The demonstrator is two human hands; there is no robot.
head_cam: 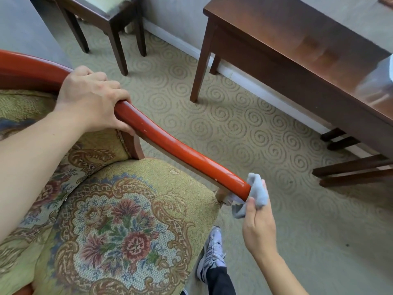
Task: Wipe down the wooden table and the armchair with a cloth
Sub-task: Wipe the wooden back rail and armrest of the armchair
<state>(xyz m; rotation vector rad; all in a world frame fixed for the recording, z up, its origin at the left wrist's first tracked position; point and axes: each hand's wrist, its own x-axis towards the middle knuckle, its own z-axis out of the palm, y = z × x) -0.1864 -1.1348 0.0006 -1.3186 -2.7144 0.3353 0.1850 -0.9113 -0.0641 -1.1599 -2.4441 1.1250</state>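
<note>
The armchair (127,220) fills the lower left, with a floral tapestry seat and a glossy red-brown wooden armrest (182,154) running diagonally. My left hand (93,101) grips the upper part of that armrest. My right hand (258,226) holds a small grey cloth (256,194) pressed around the front end of the armrest. The dark wooden table (297,41) stands at the upper right against the wall.
A second dark wooden chair (102,20) with a pale seat stands at the top left. Swirl-patterned carpet (244,128) covers the floor between chair and table. My shoe (212,252) is beside the armchair's front corner. Dark wooden legs (350,169) lie under the table's right end.
</note>
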